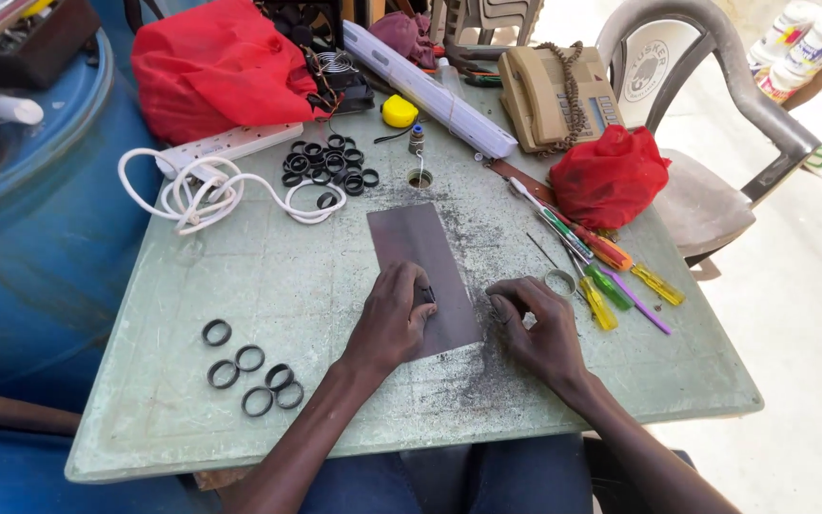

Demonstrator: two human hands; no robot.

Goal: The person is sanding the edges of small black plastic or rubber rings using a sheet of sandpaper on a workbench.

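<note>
What I can't make out from here

My left hand (390, 319) covers the near corner of the grey sheet (420, 257), and whatever small dark thing my fingertips pinch is too tiny to tell. My right hand (537, 328) curls over something hidden beneath it. Beyond my right hand, the chair (715, 181) and white tubs (801, 43) run off the edge.

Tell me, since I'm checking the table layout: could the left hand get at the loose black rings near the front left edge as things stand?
Probably yes. The left hand rests on the grey sheet, and only bare table lies between it and the black rings. Nothing stands in the way, and they lie on that hand's own side.
</note>
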